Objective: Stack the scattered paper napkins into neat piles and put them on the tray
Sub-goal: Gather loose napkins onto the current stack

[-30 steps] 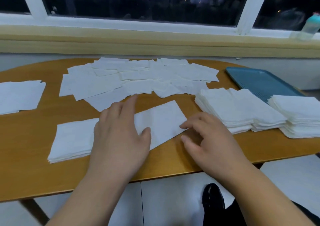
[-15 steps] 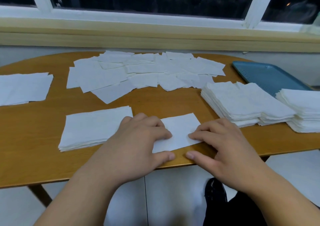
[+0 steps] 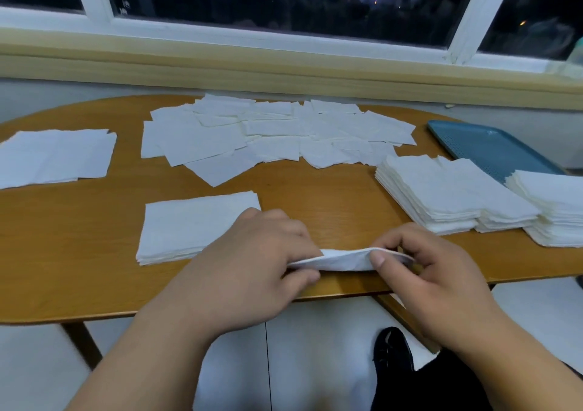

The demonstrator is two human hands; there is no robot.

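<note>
A white paper napkin [image 3: 344, 260] is lifted just above the table's front edge, pinched at its left end by my left hand [image 3: 252, 268] and at its right end by my right hand [image 3: 432, 272]. To the left of my left hand lies a thin flat pile of napkins [image 3: 189, 227]. Scattered napkins [image 3: 271, 133] cover the far middle of the table. At the right stand thick neat stacks [image 3: 441, 193] and another stack [image 3: 558, 205]. The blue tray [image 3: 485, 145] lies at the far right with nothing on its visible part.
The wooden table [image 3: 315, 202] is oval, with its front edge under my hands. Another flat spread of napkins [image 3: 53, 155] lies at the far left. A window sill runs behind the table. A black shoe [image 3: 391, 350] shows on the floor below.
The napkin that lay flat under my hands has been slid to the front edge and picked up. Both hands now pinch its ends instead of pressing on it.
</note>
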